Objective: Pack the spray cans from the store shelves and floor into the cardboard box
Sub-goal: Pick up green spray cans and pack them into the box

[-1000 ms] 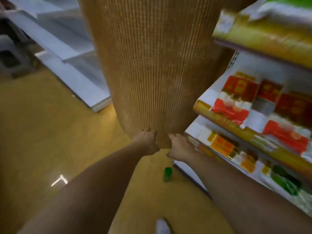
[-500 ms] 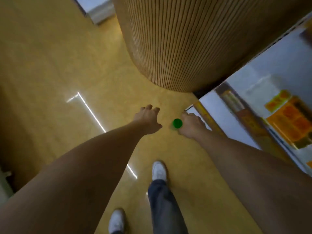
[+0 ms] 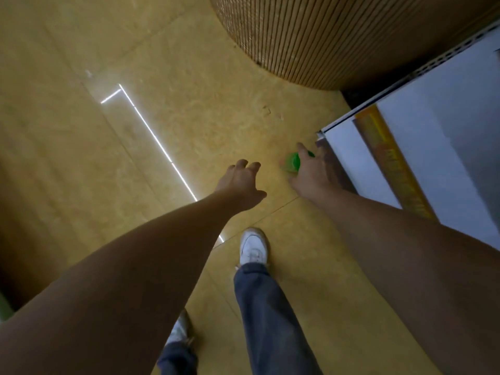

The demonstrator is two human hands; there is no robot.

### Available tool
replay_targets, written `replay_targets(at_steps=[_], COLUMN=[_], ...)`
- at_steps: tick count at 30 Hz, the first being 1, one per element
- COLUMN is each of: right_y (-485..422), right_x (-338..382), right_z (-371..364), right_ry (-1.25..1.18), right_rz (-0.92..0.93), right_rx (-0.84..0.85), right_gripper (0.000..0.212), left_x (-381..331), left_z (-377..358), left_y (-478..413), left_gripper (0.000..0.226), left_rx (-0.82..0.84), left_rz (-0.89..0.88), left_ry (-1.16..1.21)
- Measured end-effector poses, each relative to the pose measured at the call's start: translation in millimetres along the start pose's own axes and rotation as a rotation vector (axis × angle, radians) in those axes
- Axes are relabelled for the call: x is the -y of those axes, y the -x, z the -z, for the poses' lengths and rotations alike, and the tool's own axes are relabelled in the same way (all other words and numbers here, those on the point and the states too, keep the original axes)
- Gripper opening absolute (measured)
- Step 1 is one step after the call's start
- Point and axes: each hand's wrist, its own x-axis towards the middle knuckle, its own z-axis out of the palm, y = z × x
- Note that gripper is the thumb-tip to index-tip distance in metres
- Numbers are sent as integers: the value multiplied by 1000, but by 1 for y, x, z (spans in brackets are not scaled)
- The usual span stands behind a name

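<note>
Head view, looking almost straight down.

1. Task item. The spray can (image 3: 293, 162) stands on the yellow floor (image 3: 173, 63), just beside the front corner of the white shelf unit (image 3: 433, 147). Only its green cap shows. The cap faces up toward the camera, so the long axis runs near vertical. The can body is hidden under the cap and the fingers.

2. Right hand (image 3: 309, 173). It is grasping the can at the cap end. One finger lies across the green top and the thumb sits on the cap's left side. The picture is blurred here, so firmness of grip cannot be judged.

3. Left hand (image 3: 241, 182). It is released and holds nothing, with the fingers spread and loosely bent. It hangs above the floor, left of the can and apart from it.

4. Edges. The shelf unit's base corner and its yellow price strip (image 3: 392, 163) close off the right side. A ribbed round column (image 3: 338, 36) stands beyond the can, well apart.

5. Open room. Bare floor extends left of the can and on its near side, toward a white shoe (image 3: 254, 246).
</note>
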Motion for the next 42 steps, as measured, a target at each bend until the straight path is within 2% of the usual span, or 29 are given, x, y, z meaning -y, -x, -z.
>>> replay_targets(at_steps=[5,10,16,25,31,42], right_y=[-29,-38,0,101,191,414], right_x=[1,-1,-1,33,63,110], right_z=[-27,-32,-13,76,155,283], right_ry=[-18,-4,-55,5,-70,-69], right_rz=[42,61,83,124,139,112], right_rx=[-57,-92,-108,-127,-165,-404], right_gripper=[67,36,36,43,57,42], left_x=[15,23,6,-27,-35,-80], left_z=[-31,-37,-20,65,141,291], left_y=[-10,-15,11,87,161,352], left_gripper=[84,83,82,80,79,83], left_rx=[23,9,-16,-139,-218,-354], left_rz=[40,49,48,-39,-111,-413], left_ry=[65,54,47,63,-55,-317])
